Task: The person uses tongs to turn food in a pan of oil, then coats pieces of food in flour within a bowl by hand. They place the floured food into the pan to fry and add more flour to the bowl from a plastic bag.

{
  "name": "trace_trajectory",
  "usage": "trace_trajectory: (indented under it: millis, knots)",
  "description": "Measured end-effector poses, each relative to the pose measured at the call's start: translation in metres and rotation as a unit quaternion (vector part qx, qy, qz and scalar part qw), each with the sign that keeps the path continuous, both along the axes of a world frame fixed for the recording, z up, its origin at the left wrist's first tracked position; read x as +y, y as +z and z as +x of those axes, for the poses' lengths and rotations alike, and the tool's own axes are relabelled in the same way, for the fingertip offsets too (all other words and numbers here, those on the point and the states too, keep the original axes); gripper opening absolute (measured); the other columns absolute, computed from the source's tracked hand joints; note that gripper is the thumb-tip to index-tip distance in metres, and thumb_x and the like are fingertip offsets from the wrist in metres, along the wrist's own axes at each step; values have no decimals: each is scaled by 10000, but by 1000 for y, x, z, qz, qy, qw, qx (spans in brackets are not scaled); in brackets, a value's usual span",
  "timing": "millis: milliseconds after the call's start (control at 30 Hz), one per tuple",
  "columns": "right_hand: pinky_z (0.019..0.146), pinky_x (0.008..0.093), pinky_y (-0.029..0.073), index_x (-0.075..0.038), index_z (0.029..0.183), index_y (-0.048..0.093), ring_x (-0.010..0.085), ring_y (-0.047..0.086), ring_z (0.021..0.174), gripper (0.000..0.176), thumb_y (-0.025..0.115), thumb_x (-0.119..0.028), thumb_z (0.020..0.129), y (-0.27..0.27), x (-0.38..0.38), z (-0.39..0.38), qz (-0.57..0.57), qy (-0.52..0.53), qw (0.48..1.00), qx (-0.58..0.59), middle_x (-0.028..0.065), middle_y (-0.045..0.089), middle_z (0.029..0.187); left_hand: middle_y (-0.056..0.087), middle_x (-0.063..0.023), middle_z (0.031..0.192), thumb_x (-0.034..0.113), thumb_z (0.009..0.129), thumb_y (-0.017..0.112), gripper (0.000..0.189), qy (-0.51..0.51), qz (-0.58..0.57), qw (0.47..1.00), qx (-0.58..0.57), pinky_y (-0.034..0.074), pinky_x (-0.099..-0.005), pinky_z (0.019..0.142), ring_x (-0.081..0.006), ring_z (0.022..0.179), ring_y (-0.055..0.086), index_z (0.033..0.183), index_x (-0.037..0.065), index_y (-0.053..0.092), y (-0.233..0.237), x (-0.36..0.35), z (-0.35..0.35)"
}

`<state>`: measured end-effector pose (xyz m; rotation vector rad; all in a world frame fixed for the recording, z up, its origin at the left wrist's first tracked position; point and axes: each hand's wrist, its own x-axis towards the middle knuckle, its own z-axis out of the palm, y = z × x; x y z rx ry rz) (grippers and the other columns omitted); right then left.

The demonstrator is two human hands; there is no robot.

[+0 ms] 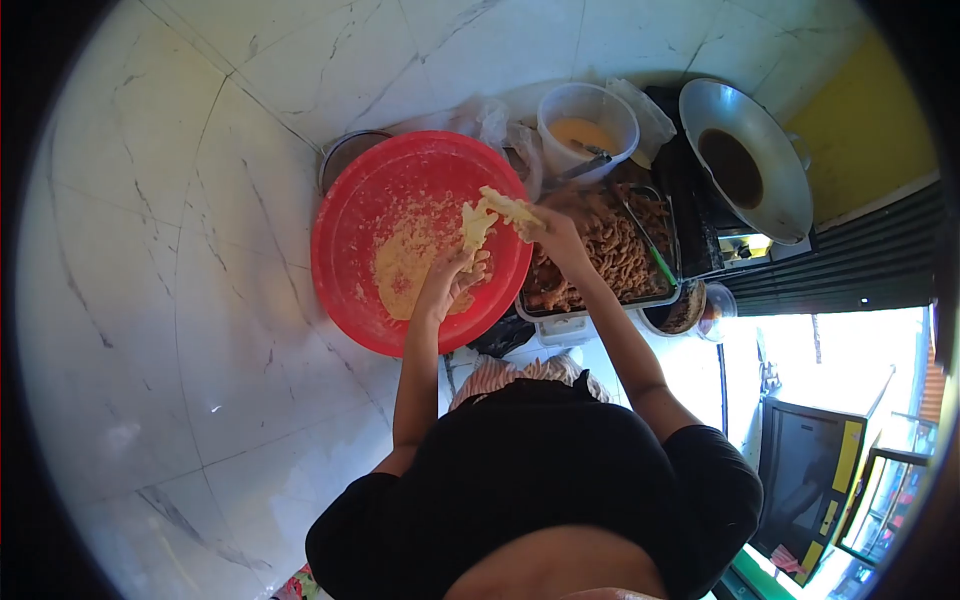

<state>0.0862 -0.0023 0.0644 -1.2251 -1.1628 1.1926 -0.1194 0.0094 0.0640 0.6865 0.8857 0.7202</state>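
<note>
I hold one pale strip [497,209] over the red basin [340,250], which stands on the marble floor [180,300]. My right hand [556,232] has its fingers pinched tight on the strip's upper end. My left hand [455,280] sits under the lower end with the fingers half curled, touching it, though I cannot tell whether they really grip. To my mind the work goes best if I keep the strip above the heap of crumbs [410,262], so whatever drops lands back in the basin. I should also hold it gently at both ends, since it looks soft, sags in the middle and could tear. Pressing the crumbs on with a flat palm seems safer than squeezing. Counting what is around me: one basin, one strip in hand, and one white tub [590,112] of orange batter with one spoon [585,165] in it. There is one tray [668,290] just beside the basin, heaped with fried pieces [600,255] too tangled to count. One pair of tongs [655,258] lies on them, and one wok [770,200] of dark oil stands beyond
</note>
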Motion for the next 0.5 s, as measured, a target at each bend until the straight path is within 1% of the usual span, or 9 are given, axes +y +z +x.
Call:
trace_trajectory:
  millis: [33,67,133,167,233,267,333,467,500]
  knots:
    - [696,204,416,51,1126,456,71,505,765,355,485,-23,781,2,0,-1,-2,-22,999,28,44,570,884,547,-23,960,244,793,568,324,11,3,1000,-25,458,-234,743,-87,852,533,1047,56,498,-1,0,-2]
    - [696,204,416,51,1126,456,71,505,765,355,485,-23,781,3,-1,-2,-1,-17,999,31,44,570,884,547,-23,960,244,793,568,324,17,4,1000,-22,458,-234,743,-87,852,533,1047,56,498,-4,0,-6]
    - [697,200,416,52,1130,453,71,506,768,357,479,-20,781,4,-2,-9,-21,3,999,27,35,567,890,547,-28,959,239,800,563,339,49,28,998,15,412,-208,775,-81,891,515,1067,41,498,-9,-3,-16]
    - [697,200,416,52,1130,453,71,506,768,357,479,-20,781,2,-1,-14,-23,12,999,28,35,567,890,547,-28,959,239,800,563,339,58,26,998,16,412,-208,775,-81,891,515,1067,41,498,-12,-5,-21]
    - [683,202,417,47,1130,455,73,512,752,362,491,-34,779,-5,4,-23,-14,33,999,9,38,574,872,534,-11,969,199,794,572,332,84,53,995,-14,421,-193,719,-75,877,516,1080,63,471,-13,-7,-27]
    - [683,202,417,47,1130,455,73,512,752,362,491,-34,779,-11,9,-28,-16,42,999,7,38,574,872,534,-11,969,199,794,572,332,94,52,994,-15,421,-193,719,-75,877,516,1080,63,471,-13,-10,-30]
    - [669,209,418,51,1115,462,75,512,730,363,510,-53,771,-26,19,-40,-1,94,994,-47,48,580,846,527,-17,977,168,780,590,351,129,41,991,-14,415,-188,736,-80,873,516,1091,61,465,-11,-15,-35]
    - [649,229,423,22,1095,487,100,533,695,352,528,-66,757,-42,30,-61,17,85,994,-64,86,589,791,525,-18,969,147,770,600,343,158,45,986,21,414,-186,738,-83,870,516,1074,52,471,-20,-18,-47]
    - [650,255,431,7,1077,504,144,555,701,343,528,-56,741,-39,31,-66,5,79,988,-132,118,590,788,540,-29,952,185,756,619,368,171,51,983,47,408,-202,753,-93,870,521,1061,31,483,-22,-18,-50]
